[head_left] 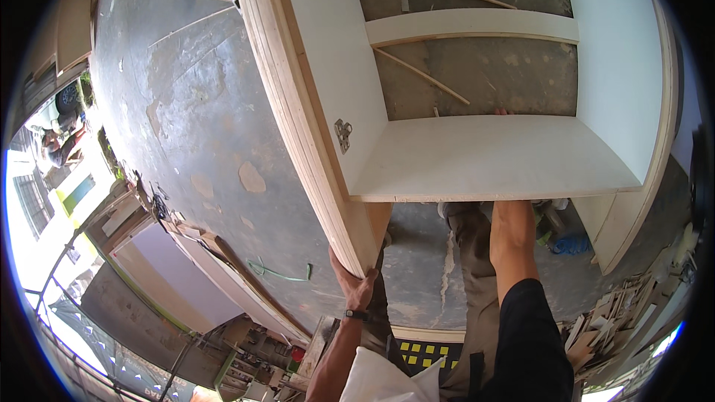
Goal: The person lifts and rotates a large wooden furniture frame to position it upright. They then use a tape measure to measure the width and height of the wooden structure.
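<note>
A white-faced plywood cabinet frame stands over the concrete floor in front of me. My left hand [354,283], with a dark watch on the wrist, grips the near end of its left side panel [313,97]. A small metal hinge plate [342,135] sits on that panel's inner face. My right forearm runs up under the horizontal shelf panel [484,156]. Only the fingertips of my right hand [503,112] show, curled over the shelf's far edge. A white cross rail [469,26] and the right side panel [622,67] close the frame.
Thin wood strips [421,74] lie on the grey floor [194,104] inside and beyond the frame. A green strap [279,273] lies beside stacked boards [186,260] at lower left. Wood offcuts [603,320] pile up at lower right near a blue object [572,244]. Another person [56,145] is far left.
</note>
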The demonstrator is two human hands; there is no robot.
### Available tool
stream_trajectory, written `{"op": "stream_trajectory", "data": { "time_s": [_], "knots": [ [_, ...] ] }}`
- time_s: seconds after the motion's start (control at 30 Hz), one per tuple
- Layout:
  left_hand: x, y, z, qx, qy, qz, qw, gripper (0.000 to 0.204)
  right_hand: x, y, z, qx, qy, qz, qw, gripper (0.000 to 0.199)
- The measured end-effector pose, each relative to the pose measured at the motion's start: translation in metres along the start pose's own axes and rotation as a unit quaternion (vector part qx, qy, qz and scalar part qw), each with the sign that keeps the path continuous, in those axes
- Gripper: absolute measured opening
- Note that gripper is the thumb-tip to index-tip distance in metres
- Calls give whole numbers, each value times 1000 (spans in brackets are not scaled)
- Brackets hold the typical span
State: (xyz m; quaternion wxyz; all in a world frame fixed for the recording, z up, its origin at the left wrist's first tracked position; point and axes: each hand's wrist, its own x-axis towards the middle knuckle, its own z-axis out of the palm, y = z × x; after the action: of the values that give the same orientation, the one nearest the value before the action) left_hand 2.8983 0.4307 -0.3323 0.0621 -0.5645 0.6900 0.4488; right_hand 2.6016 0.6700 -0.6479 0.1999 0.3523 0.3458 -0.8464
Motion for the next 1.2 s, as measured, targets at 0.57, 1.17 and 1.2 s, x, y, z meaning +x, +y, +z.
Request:
{"op": "stream_trajectory", "data": {
  "time_s": [0.57, 1.17, 1.2],
  "knots": [
    [-152, 265, -183, -66, 155, 76, 983, 116, -148, -166, 169, 125, 171, 12, 977, 71],
    [-106, 940, -527, 152, 445, 584, 662, 82, -393, -529, 795, -87, -201, -203, 954, 60],
    [-93, 976, -551, 142, 438, 588, 665, 76, -395, -542, 830, -94, -215, -221, 947, 55]
  ]
}}
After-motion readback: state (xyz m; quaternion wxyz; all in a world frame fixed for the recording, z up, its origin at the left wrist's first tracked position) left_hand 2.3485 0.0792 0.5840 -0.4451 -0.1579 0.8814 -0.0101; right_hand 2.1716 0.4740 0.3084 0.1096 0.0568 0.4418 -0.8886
